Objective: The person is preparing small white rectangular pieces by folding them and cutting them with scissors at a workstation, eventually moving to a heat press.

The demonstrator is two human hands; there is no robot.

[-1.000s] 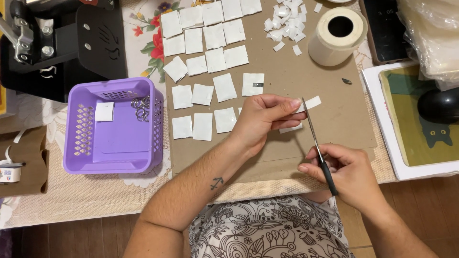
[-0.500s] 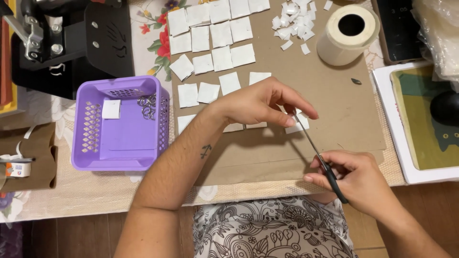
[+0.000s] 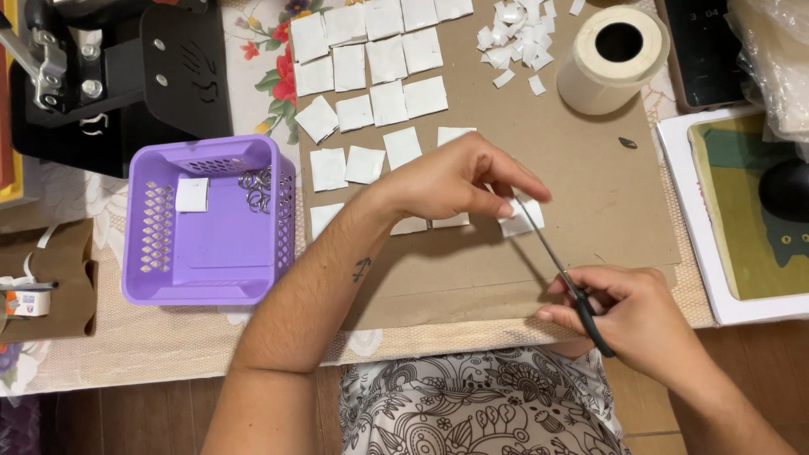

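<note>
Scissors with black handles (image 3: pixel 563 274) are gripped in the right hand (image 3: pixel 634 316), while a small white paper square (image 3: pixel 522 221) is pinched by the left hand (image 3: pixel 455 179) on the brown cardboard sheet (image 3: pixel 590 185) near the worktop's front edge.

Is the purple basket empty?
No: the purple basket holds one white square and some metal rings.

Roll of cream label tape (image 3: pixel 613 57), upper right on the brown cardboard sheet (image 3: pixel 590 194), lying on its side with its dark core showing. White square labels (image 3: pixel 371 63) in rows at top centre; loose white scraps (image 3: pixel 514 38) piled just left of the roll. One white square (image 3: pixel 192 194) inside the purple basket (image 3: pixel 143 253). Dark phone screen (image 3: pixel 704 55) at the upper right edge (partly cut off). Small white-and-orange tag (image 3: pixel 25 301) on a brown paper packet (image 3: pixel 59 278), far left.
</note>
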